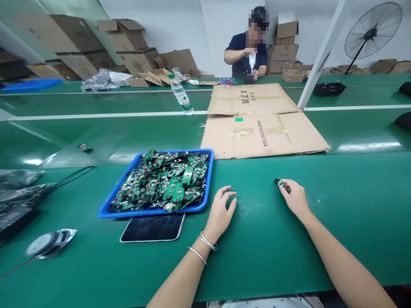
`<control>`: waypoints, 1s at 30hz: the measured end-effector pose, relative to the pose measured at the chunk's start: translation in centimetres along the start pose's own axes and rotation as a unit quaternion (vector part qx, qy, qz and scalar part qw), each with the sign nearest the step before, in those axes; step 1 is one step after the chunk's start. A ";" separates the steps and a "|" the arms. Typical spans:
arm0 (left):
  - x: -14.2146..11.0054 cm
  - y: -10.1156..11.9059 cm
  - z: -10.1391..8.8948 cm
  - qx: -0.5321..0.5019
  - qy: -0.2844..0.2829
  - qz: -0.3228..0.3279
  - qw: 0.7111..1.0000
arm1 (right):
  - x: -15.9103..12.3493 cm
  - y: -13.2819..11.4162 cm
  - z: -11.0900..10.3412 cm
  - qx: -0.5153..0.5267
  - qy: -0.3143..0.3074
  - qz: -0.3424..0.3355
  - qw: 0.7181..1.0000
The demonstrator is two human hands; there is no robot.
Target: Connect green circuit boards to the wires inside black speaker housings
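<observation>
In my right hand [296,199] is a small green circuit board [281,185], pinched between thumb and fingers just above the green tabletop. My left hand [222,211] holds nothing; its fingers are parted and slightly curled, close to the right side of a blue tray [210,179]. Piled loosely in that tray are many green circuit boards [175,188] with small parts on them. A phone with a dark screen [153,227] lies flat, partly under the tray's front edge.
Flattened cardboard [250,137] lies beyond my hands, beside a water bottle [181,95]. A round speaker [45,244] with a red wire and plastic-wrapped items [19,192] are at left. Across the bench a person [247,53] holds a white bottle. A slanted white post [323,55] rises at right.
</observation>
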State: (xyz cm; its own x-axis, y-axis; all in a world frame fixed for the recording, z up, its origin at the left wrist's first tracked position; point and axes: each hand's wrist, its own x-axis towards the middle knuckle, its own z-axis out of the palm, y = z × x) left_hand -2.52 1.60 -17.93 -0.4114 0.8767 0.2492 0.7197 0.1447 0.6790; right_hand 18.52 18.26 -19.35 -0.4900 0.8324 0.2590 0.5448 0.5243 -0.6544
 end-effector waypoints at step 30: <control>0.3 -0.2 -0.3 -0.018 0.003 -0.001 1.000 | 0.7 0.1 -0.3 -0.055 -0.016 -0.016 0.998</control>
State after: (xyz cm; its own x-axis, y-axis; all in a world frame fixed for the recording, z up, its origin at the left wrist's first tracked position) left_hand -2.99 1.69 -17.74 -0.4163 0.8734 0.2529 0.6986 0.1291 0.7038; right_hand 18.42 19.00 -19.03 -0.5286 0.8096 0.2552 0.5985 0.5686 -0.5643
